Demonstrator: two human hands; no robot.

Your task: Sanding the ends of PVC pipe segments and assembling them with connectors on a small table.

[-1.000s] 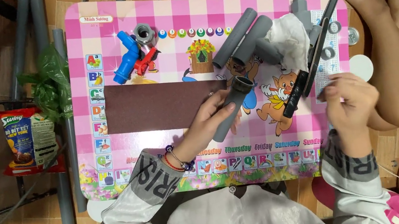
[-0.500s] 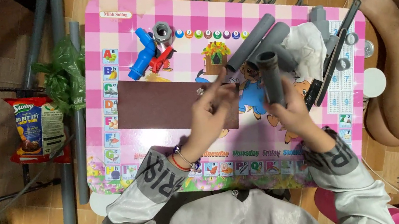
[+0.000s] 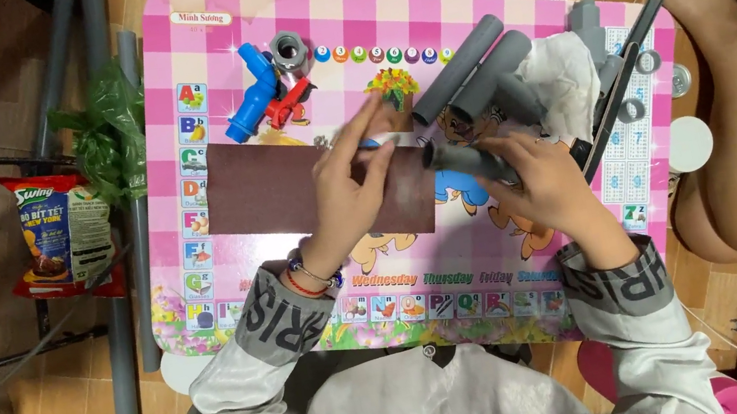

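On the pink checkered table (image 3: 496,245), which is small and low, lies a dark brown abrasive sheet (image 3: 269,189), flat across the middle. It is not fixed in any way that I can see. If the pipe end is rubbed on it strongly, the sheet could slide or wrinkle, because only one hand presses it.

Beside it, at the far right part, two loose grey pipes (image 3: 470,68) lie side by side near a white cloth (image 3: 562,72). They are round, so a push from an elbow or from the held pipe could roll them.

Next, the left hand (image 3: 350,190) lies flat on the right part of the sheet, fingers stretched and open, holding nothing.

Then the right hand (image 3: 541,182) has its fingers closed around a short grey pipe (image 3: 461,160). This pipe points to the left, its dark end at the sheet's right edge, very near the left fingers. A slip of the pipe could hit or scrape these fingers.

At the far left corner stand a blue valve (image 3: 252,99) and a grey threaded fitting (image 3: 288,49), well apart from both hands.
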